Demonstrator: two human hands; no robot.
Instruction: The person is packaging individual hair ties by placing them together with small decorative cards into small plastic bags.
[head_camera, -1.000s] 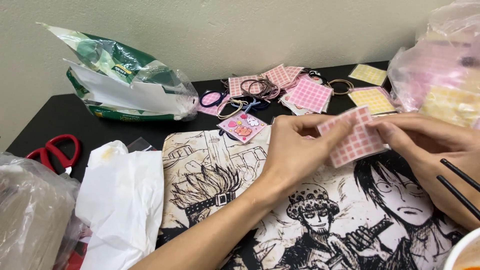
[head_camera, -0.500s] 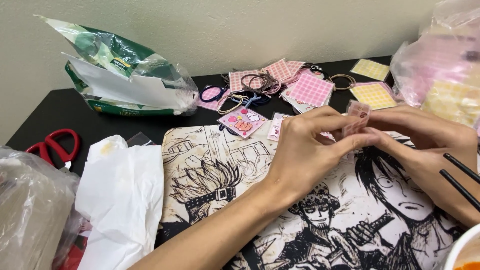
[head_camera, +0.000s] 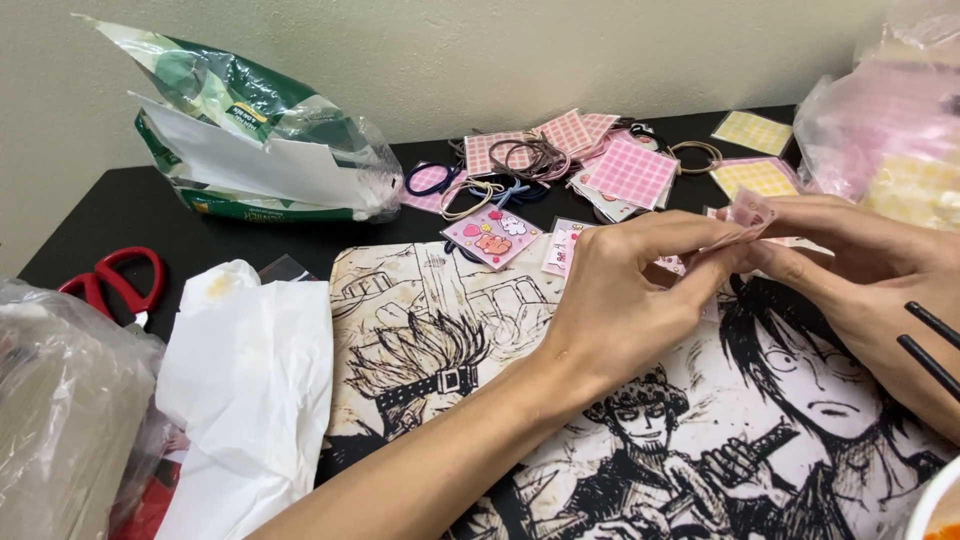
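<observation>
Nearest the camera, a white crumpled paper (head_camera: 245, 400) lies at lower left beside a clear plastic bag (head_camera: 60, 420). A mat printed with black-and-white cartoon figures (head_camera: 450, 330) covers the middle of the black worktop (head_camera: 110, 215).

Above the mat, the left hand (head_camera: 625, 300) and the right hand (head_camera: 870, 290) meet. The small pink gingham card (head_camera: 748, 212) sits between their fingertips, held edge-on and tilted, raised clear of the mat. The left grip is pressed together, thumb and forefinger pinching the card's lower left edge. The right grip is likewise closed on the card's right side. Two black bands (head_camera: 930, 340) cross the right wrist.

Left of the mat, red-handled scissors (head_camera: 115, 280) lie flat on the worktop. Just beyond the mat's upper edge rests a pink card with cartoon stickers (head_camera: 492, 236).

Farther back, a scatter of pink gingham cards (head_camera: 630, 172), hair ties (head_camera: 525, 158) and yellow gingham cards (head_camera: 752, 132) lies near the wall. At far left stands a torn green and white bag (head_camera: 250, 140); at far right, a clear bag of pink and yellow cards (head_camera: 890, 130).
</observation>
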